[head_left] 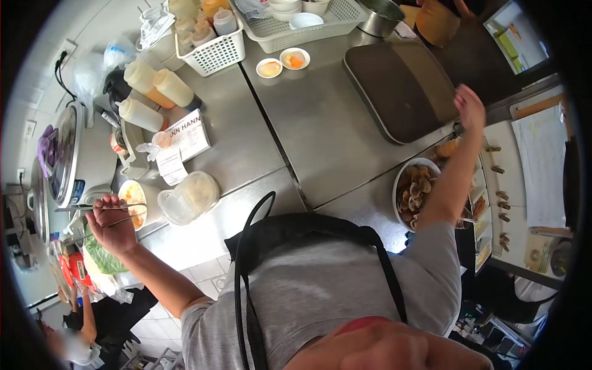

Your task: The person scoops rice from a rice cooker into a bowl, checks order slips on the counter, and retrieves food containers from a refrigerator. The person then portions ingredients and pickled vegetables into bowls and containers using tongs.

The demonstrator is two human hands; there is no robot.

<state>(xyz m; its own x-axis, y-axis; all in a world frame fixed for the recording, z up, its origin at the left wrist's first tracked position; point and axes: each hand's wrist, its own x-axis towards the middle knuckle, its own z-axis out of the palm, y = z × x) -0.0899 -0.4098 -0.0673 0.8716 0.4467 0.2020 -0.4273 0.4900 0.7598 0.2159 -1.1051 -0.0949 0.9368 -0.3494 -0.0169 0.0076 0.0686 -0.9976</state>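
My left hand (112,226) is closed around a pair of thin metal tongs (120,207), beside a white tub (152,209) with orange and yellow food in it. Near that tub, a clear plastic container (196,190) stands with its lid tilted against it. My right hand (471,107) is raised by the right edge of a large dark brown tray (394,86). Its fingers are loosely bent and apart, with nothing visible in them. Below my right forearm is a white bowl of clams (412,196), partly hidden by the arm.
Squeeze bottles (174,87) and a white basket (213,54) line the back left. Two small dishes (282,64) sit near a larger basket (296,37). A metal pot (380,20) stands behind the tray. Another person's arm (88,314) shows at lower left, and someone stands at upper right.
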